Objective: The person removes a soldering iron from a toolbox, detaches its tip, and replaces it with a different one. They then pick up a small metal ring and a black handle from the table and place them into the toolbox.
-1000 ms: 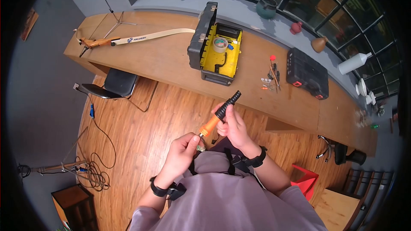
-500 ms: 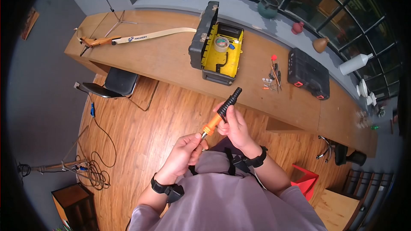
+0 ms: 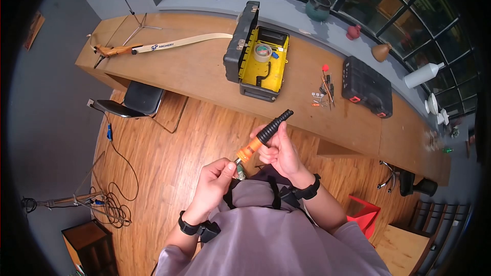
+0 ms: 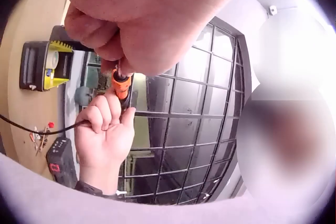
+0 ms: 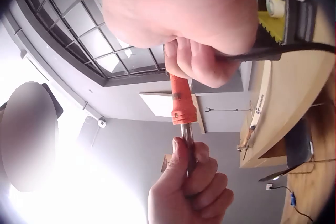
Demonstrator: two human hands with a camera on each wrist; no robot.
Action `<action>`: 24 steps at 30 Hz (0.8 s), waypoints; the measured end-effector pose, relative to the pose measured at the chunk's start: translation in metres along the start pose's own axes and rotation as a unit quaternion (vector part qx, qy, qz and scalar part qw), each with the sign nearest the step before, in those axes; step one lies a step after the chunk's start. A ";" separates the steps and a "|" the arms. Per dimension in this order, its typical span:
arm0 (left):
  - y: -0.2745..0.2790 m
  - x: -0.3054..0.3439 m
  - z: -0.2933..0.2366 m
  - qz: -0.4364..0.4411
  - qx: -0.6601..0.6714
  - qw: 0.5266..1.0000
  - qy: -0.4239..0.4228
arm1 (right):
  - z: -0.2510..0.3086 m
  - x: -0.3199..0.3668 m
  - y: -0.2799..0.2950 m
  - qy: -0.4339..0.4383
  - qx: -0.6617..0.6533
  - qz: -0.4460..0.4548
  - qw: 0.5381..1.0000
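Note:
An orange tool handle (image 3: 250, 150) with a black ribbed end (image 3: 274, 125) slants up and to the right between the hands in the head view. My right hand (image 3: 281, 157) holds it around the black part, thumb lying along it. My left hand (image 3: 214, 180) pinches the metal shaft (image 5: 186, 133) below the orange collar, seen best in the right wrist view. There the left fingers (image 5: 202, 182) curl round the shaft, hiding its tip. A black cable (image 4: 37, 131) runs to the right hand in the left wrist view.
On the long desk (image 3: 189, 79) stand an open black and yellow toolbox (image 3: 262, 66), a closed black case (image 3: 365, 88), several small tools (image 3: 327, 91) and an archery bow (image 3: 169, 46). A black chair (image 3: 144, 97) is at its front; cables (image 3: 116, 212) lie at lower left.
Since the last earlier frame, the black end has tipped to the right and down. My left hand has shifted slightly left, and a small green thing shows below it again.

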State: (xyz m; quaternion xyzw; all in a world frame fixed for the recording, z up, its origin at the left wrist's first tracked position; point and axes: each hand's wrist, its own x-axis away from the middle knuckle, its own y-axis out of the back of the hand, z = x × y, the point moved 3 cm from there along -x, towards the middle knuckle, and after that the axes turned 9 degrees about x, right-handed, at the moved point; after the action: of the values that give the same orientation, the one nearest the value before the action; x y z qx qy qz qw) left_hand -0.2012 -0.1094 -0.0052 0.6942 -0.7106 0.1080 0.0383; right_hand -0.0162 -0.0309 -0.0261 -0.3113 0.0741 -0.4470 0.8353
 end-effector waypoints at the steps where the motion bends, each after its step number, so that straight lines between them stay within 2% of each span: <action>1: 0.001 0.000 0.007 0.052 0.173 0.975 0.131 | 0.000 -0.001 0.000 0.007 0.012 -0.008 1.000; 2: -0.001 0.002 0.013 0.101 0.338 0.900 0.256 | -0.002 -0.001 0.000 0.007 0.012 -0.008 1.000; 3: -0.001 0.001 0.017 0.125 0.367 0.880 0.274 | -0.003 -0.002 0.001 0.014 0.032 -0.022 0.999; 4: -0.003 0.002 0.021 0.125 0.367 0.880 0.274 | -0.004 -0.002 0.002 0.020 0.052 -0.036 0.998; 5: -0.003 0.000 0.023 0.093 0.216 0.956 0.176 | -0.005 -0.002 0.002 0.021 0.053 -0.037 0.998; 6: -0.006 -0.001 0.017 0.056 0.057 0.994 0.070 | -0.006 -0.001 0.002 0.018 0.047 -0.054 0.997; 7: -0.007 0.002 0.006 -0.028 -0.179 0.983 -0.034 | -0.008 0.000 0.002 0.015 0.040 -0.070 0.997; 8: -0.012 0.003 0.000 -0.032 -0.179 0.983 -0.034 | -0.009 -0.001 0.001 0.014 0.040 -0.067 0.997; 9: -0.017 0.004 -0.013 -0.075 -0.292 0.946 -0.123 | -0.009 -0.001 0.001 0.013 0.028 -0.078 0.997; 10: -0.019 0.006 -0.022 -0.115 -0.398 0.886 -0.209 | -0.009 -0.001 0.002 0.013 0.015 -0.090 0.996; 12: -0.016 0.008 -0.014 -0.105 -0.408 0.887 -0.189 | -0.008 -0.001 0.000 0.017 0.009 -0.077 0.997; 14: -0.013 0.007 -0.004 -0.057 -0.200 0.977 -0.051 | -0.006 0.002 -0.001 0.024 0.005 -0.068 0.997; 15: -0.010 0.005 -0.004 -0.056 -0.200 0.977 -0.051 | -0.003 0.002 -0.001 0.030 0.027 -0.059 0.997; 16: -0.007 0.003 0.003 0.000 0.000 0.998 0.064 | -0.001 0.002 -0.002 0.035 0.049 -0.049 0.997; 17: -0.007 0.001 0.008 0.055 0.200 0.963 0.175 | -0.001 0.002 -0.002 0.035 0.049 -0.049 0.997; 18: -0.010 0.003 0.011 0.107 0.388 0.873 0.276 | -0.001 0.001 -0.002 0.036 0.063 -0.050 0.996; 20: -0.011 0.003 0.019 0.111 0.371 0.882 0.269 | -0.002 0.001 0.000 0.037 0.078 -0.054 0.995; 21: -0.011 0.001 0.014 0.054 0.112 0.982 0.142 | -0.004 0.000 0.001 0.032 0.072 -0.062 0.995; 22: -0.013 0.000 0.003 -0.008 -0.158 0.987 0.002 | -0.006 0.000 0.001 0.025 0.066 -0.070 0.995; 23: -0.017 0.004 -0.009 -0.068 -0.325 0.935 -0.127 | -0.006 0.001 0.000 0.024 0.065 -0.070 0.995; 24: -0.018 0.005 -0.007 -0.070 -0.326 0.935 -0.126 | -0.006 0.002 -0.001 0.021 0.050 -0.081 0.995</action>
State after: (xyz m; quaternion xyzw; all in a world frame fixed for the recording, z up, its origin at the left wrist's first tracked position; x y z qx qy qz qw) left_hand -0.1839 -0.1132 0.0050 0.6994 -0.6556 -0.2203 0.1800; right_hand -0.0178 -0.0352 -0.0301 -0.2647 0.0439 -0.5230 0.8090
